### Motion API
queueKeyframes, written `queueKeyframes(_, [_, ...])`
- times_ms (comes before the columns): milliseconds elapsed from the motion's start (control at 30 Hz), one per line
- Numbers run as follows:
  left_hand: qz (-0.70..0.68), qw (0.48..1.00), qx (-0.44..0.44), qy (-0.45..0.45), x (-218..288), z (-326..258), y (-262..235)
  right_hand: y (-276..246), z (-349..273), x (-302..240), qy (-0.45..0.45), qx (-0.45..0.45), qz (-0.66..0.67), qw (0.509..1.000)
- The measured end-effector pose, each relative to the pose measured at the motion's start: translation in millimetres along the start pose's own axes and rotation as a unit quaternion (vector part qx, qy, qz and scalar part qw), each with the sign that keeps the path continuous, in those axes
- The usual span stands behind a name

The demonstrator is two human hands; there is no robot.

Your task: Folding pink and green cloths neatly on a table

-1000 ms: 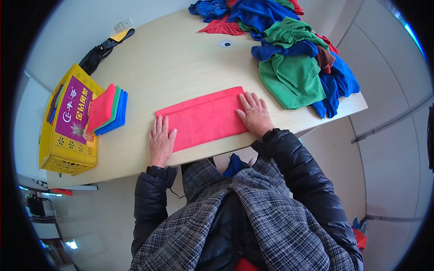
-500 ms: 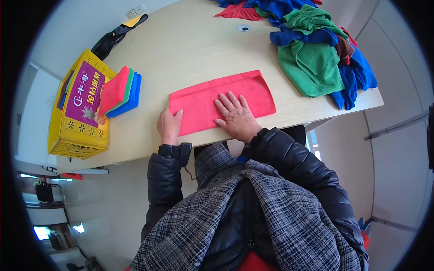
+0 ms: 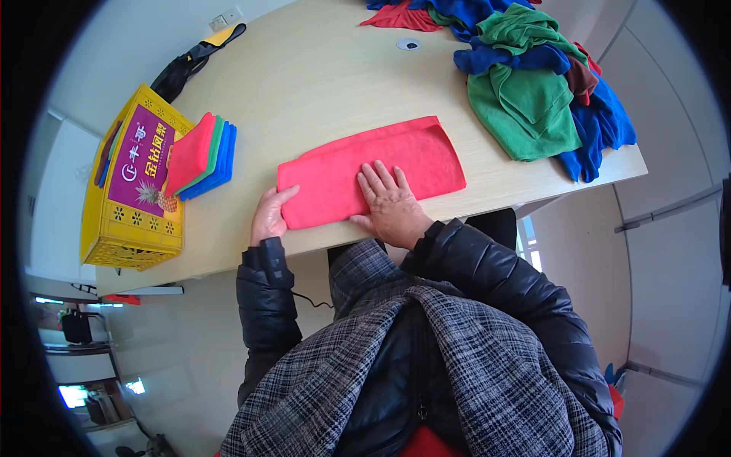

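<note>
Where the near edge of the bench runs in front of the wearer, we find a red cloth folded into a long rectangle, lying about midway along that edge and set slightly aslant. We note that the right grip is released: its palm rests flat on the cloth, fingers spread slightly and pointing toward the far edge. At the cloth's left end we see the left grip, its thumb laid over the cloth; since the other fingers are largely hidden, we cannot tell whether it is clenched on the fabric. Toward the bench's left edge we observe a yellow crate with a purple panel, and just beside it a stack of folded cloths, red over green over blue. Along the right edge, reaching the near right corner, we mark a loose heap of cloths in green, blue, red and brown. Toward the far edge we distinguish a white oval piece with a dark centre.
</note>
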State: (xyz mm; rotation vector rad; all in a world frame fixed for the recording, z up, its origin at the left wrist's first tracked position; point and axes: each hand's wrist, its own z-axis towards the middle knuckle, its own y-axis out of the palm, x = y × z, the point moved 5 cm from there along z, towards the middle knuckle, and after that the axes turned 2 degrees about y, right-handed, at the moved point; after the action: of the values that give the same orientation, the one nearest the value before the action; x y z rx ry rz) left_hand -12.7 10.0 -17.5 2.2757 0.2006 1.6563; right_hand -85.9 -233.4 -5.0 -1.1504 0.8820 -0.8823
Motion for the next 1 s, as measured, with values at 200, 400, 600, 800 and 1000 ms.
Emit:
queueKeyframes(200, [-0.133, 0.99, -0.01, -0.045, -4, -6, -17, 2, 6, -6, 0.012, 0.005, 0.01, 1.0])
queueKeyframes(400, [-0.088, 0.996, -0.007, 0.03, 8, -9, -22, 3, 7, -19, -0.017, 0.008, 0.018, 1.0])
queueKeyframes(600, [-0.054, 0.995, 0.002, 0.089, 45, -19, 11, -5, -5, -22, -0.005, -0.016, 0.038, 0.999])
queueKeyframes(800, [0.002, 0.995, -0.039, 0.089, 71, 1, 74, -13, -28, -26, -0.062, -0.054, 0.037, 0.996])
queueKeyframes(1000, [0.153, 0.98, -0.093, 0.091, 36, 46, 179, -4, -38, -18, -0.092, -0.013, 0.054, 0.994])
